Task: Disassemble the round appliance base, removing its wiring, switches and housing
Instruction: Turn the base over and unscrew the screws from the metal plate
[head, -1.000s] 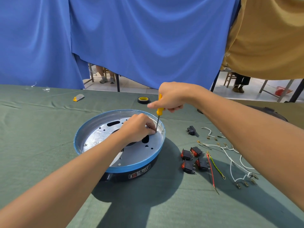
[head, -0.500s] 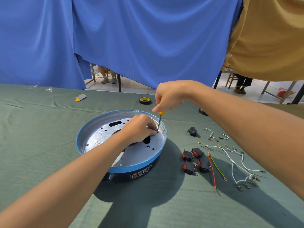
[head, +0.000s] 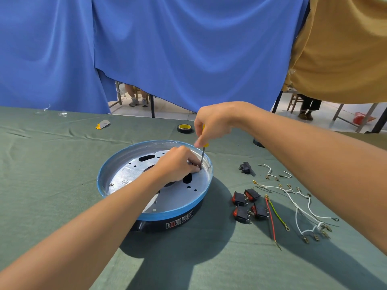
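The right hand (head: 211,124) grips a screwdriver (head: 202,155) by its yellow handle, fingers curled round it, and holds it nearly upright with the tip down on the metal plate (head: 129,174) inside the round appliance base (head: 100,183). The left hand (head: 178,164) rests on that plate with its fingers curled and their tips bunched right at the screwdriver tip; whether they pinch anything small there cannot be told. The base sits in the middle of the table, on a green cloth (head: 52,164), with its blue rim up and its black housing (head: 180,221) showing below at the near side, where it bears a small label.

Just to the right of the base lie four black switches (head: 241,213) with red rockers, close together. Beside them lie a red wire (head: 271,220) and a green-yellow wire (head: 278,214), then a tangle of white wires (head: 297,208) with metal terminals. Farther back are a small black part (head: 245,168) and two short white wire pieces (head: 268,169).

Behind the base a roll of tape (head: 185,128) lies flat, and well to the left a small yellow and grey object (head: 103,124). A blue curtain (head: 188,49) hangs behind the table, with a tan cloth (head: 345,49) at the right
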Demonstrator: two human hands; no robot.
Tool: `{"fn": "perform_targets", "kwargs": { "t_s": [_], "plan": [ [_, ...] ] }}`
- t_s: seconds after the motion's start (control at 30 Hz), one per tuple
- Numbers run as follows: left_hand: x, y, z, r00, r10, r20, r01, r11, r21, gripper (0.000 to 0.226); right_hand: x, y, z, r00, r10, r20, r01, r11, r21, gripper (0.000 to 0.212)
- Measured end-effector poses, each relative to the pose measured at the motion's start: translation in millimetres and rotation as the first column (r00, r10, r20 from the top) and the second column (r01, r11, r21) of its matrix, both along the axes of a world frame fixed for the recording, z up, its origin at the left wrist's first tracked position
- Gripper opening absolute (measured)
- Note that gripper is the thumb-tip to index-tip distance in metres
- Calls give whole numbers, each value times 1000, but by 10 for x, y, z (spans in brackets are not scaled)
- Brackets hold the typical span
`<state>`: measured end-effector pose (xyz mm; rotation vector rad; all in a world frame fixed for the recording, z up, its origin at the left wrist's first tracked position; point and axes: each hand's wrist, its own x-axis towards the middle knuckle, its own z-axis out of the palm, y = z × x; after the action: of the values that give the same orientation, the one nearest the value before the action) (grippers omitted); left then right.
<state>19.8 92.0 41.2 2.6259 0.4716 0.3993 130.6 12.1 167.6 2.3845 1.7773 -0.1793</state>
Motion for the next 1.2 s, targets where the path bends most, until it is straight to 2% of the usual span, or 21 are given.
{"fn": "perform_targets", "kwargs": {
  "t_s": [0.07, 0.1, 0.23, 0.33, 0.4, 0.43, 0.53, 0.57, 0.73, 0.87, 0.93, 1.03, 1.07, 1.2],
  "plan": [
    [6, -2, 11, 1000, -4, -13, 4, 1000, -10, 15, -4, 0, -4, 997, -70, 16, 70, 997, -14, 54],
    [10, -1, 19, 1000, -6, -20, 5, 1000, -19, 16, -17, 1, 2, 996, -82, 34, 83, 996, -26, 54],
    [11, 0, 32, 1000, -19, -17, 18, 999, -38, 17, -55, -13, 28, 992, -13, 122, 14, 1000, -8, 28],
    [-7, -7, 39, 1000, -27, -13, 27, 999, -43, 18, -61, -23, 64, 998, 25, 51, -26, 999, 20, 7],
    [-10, -13, 40, 999, -25, -19, 25, 999, -39, 18, -52, -18, 66, 1000, 27, -5, -27, 1000, 14, 2],
    [-8, -15, 37, 999, -22, -24, 22, 999, -36, 19, -44, -12, 57, 1000, 15, -15, -15, 1000, 15, 7],
    [-1, -15, 29, 999, -18, -27, 17, 999, -37, 20, -41, -1, 18, 998, -53, 24, 53, 998, 28, 51],
    [1, -14, 28, 1000, -18, -24, 17, 999, -42, 19, -43, 5, 8, 996, -73, 45, 72, 997, 32, 56],
    [1, -12, 32, 999, -20, -25, 19, 999, -47, 19, -70, 25, -5, 992, -57, 117, 49, 996, 70, 32],
    [-10, -8, 29, 1000, -26, -17, 25, 999, -48, 18, -60, 16, 57, 999, -9, -52, 10, 1000, 29, 7],
    [-9, -9, 25, 1000, -24, -15, 24, 999, -49, 19, -38, 20, 41, 996, -24, -87, 26, 999, 23, 9],
    [-3, -10, 26, 1000, -21, -15, 20, 998, -56, 20, -23, 37, -6, 995, -95, -36, 97, 994, 58, 54],
    [-3, -9, 27, 1000, -21, -15, 20, 998, -58, 19, -24, 41, -8, 993, -115, -11, 116, 992, 57, 59],
    [-5, -13, 27, 1000, -23, -17, 22, 998, -59, 19, -27, 47, 22, 990, -98, 100, 94, 995, 42, 36]
  ]
}}
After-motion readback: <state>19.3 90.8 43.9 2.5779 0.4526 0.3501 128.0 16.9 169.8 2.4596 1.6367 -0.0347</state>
